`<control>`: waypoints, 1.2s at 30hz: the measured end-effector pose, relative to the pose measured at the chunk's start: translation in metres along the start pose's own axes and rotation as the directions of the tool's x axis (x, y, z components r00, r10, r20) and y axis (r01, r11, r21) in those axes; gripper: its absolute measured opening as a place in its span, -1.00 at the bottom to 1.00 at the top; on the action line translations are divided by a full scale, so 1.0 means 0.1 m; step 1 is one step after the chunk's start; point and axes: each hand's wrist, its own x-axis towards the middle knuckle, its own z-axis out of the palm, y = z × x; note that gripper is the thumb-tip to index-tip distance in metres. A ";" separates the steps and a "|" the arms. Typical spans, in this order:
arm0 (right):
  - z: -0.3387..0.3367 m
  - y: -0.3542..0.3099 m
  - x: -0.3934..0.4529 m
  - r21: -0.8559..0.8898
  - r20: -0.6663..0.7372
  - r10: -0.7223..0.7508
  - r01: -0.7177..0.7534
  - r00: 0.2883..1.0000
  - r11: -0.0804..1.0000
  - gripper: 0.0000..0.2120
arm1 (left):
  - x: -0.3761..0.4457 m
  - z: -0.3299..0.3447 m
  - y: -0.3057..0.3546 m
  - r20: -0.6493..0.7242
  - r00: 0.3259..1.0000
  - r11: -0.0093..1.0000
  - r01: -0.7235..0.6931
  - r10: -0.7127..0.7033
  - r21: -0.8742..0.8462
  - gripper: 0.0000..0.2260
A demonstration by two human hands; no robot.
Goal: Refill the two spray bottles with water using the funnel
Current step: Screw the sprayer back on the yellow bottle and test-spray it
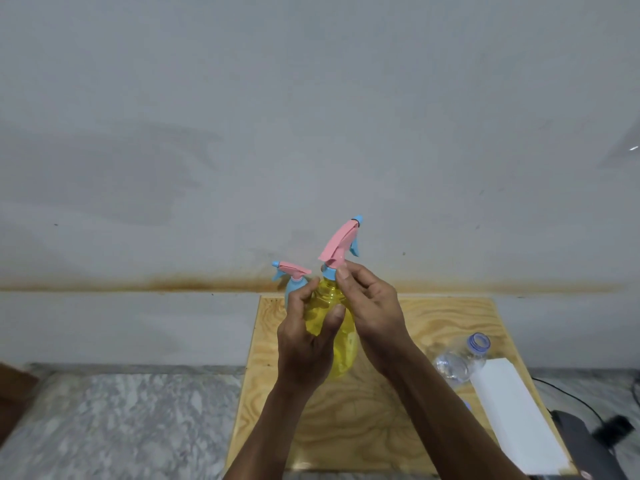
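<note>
A yellow spray bottle (346, 344) stands on the plywood board (443, 323), topped by a pink and blue spray head (337, 245) that tilts up to the right. My left hand (306, 336) wraps around the bottle's body. My right hand (369, 308) pinches the blue collar under the spray head. Behind them at the board's far edge stands a second, blue spray bottle (294, 285) with its own pink and blue head. A clear water bottle (460, 358) without a cap lies to the right. No funnel is in sight.
A white box (516, 410) lies along the board's right edge. Beyond it sit a dark device and a black cable (588, 441). The board rests on a marble counter (121, 420) against a stained grey wall.
</note>
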 end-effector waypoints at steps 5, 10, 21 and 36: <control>0.01 -0.01 -0.03 0.040 0.008 0.040 -0.041 0.999 0.998 -0.72 | -0.01 -0.01 0.00 -0.023 1.000 1.000 0.015 -0.015 0.009 -0.57; 0.01 -0.03 -0.05 0.085 -0.009 0.028 -0.027 1.000 0.996 -0.64 | -0.04 -0.01 0.04 -0.025 1.000 1.000 0.016 -0.016 0.007 -0.59; -0.13 -0.07 -0.13 -0.038 -0.006 0.013 -0.013 1.000 0.999 -0.64 | -0.07 0.08 0.15 -0.009 1.000 0.999 0.023 -0.023 -0.022 -0.70; -0.19 -0.12 -0.12 0.065 0.018 0.044 -0.045 0.999 0.997 -0.72 | -0.11 0.14 0.16 0.041 0.998 0.998 0.049 -0.048 -0.030 -0.56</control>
